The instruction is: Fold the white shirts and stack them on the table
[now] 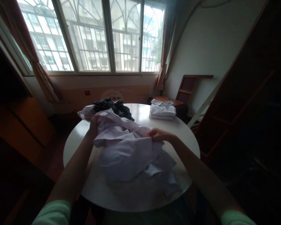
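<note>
A crumpled white shirt (126,150) hangs and lies across the round white table in front of me. My left hand (93,123) is closed on its upper left edge. On the right side of the cloth, my right hand (155,134) grips it with curled fingers. The shirt's lower part spreads toward the table's front right, with a loose sleeve or flap (170,179) there. Just behind the shirt lies a heap of black-and-white striped clothing (114,106), with more white cloth (86,112) at its left.
A neat stack of folded white shirts (162,110) sits at the back right of the round table (189,147). Beyond it stands a wooden chair (187,89). A long cardboard box (84,93) leans under the barred window. Dark wooden furniture (236,109) slants at the right.
</note>
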{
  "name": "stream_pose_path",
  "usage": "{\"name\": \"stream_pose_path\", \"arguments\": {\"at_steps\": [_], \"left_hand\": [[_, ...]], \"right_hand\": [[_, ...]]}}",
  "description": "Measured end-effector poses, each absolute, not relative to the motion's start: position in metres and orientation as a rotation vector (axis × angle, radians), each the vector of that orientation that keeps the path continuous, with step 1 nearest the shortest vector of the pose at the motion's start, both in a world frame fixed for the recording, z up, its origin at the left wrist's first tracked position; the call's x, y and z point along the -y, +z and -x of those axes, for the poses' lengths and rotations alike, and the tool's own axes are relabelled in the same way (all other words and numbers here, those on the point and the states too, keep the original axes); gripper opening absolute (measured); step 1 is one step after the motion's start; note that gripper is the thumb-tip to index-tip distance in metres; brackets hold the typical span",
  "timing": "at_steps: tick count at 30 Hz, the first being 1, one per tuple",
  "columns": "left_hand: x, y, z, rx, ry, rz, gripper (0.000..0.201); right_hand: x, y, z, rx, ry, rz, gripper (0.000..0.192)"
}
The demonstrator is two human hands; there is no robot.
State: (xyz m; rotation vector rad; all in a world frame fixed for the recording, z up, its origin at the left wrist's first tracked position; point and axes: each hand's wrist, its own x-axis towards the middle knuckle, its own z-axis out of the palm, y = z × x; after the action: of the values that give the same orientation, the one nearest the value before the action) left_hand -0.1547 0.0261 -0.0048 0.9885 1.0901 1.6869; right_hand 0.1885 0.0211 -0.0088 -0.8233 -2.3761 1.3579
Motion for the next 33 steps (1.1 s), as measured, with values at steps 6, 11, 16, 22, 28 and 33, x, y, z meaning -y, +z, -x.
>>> {"name": "stream_pose_path", "arguments": {"at_steps": [6,11,16,22,28,33], "left_hand": [[-0.026,-0.010,0.147,-1.098,1.347,-1.205,0.047],[-0.045,-0.023,0.155,-1.600,1.468,-1.402,0.032],[-0.046,-0.016,0.173,-1.878,1.525,-1.474,0.039],[0.006,-0.004,0.136,-1.594,1.329,-2.224,0.050],[0.055,-0.011,0.096,-1.151,0.639,-2.608,0.036],[0.071,-0.010,0.121,-1.141,0.408,-2.464,0.016]], "right_hand": [[-0.018,0.004,-0.237,2.565,0.897,1.066,0.013],[-0.023,0.021,-0.300,2.638,0.342,1.400,0.020],[-0.028,0.030,-0.350,2.449,-0.237,1.681,0.026],[0.002,0.024,-0.317,2.492,0.110,1.409,0.029],[0.036,0.012,-0.261,2.763,0.431,1.147,0.025],[0.027,0.012,-0.299,2.757,0.230,1.581,0.019]]}}
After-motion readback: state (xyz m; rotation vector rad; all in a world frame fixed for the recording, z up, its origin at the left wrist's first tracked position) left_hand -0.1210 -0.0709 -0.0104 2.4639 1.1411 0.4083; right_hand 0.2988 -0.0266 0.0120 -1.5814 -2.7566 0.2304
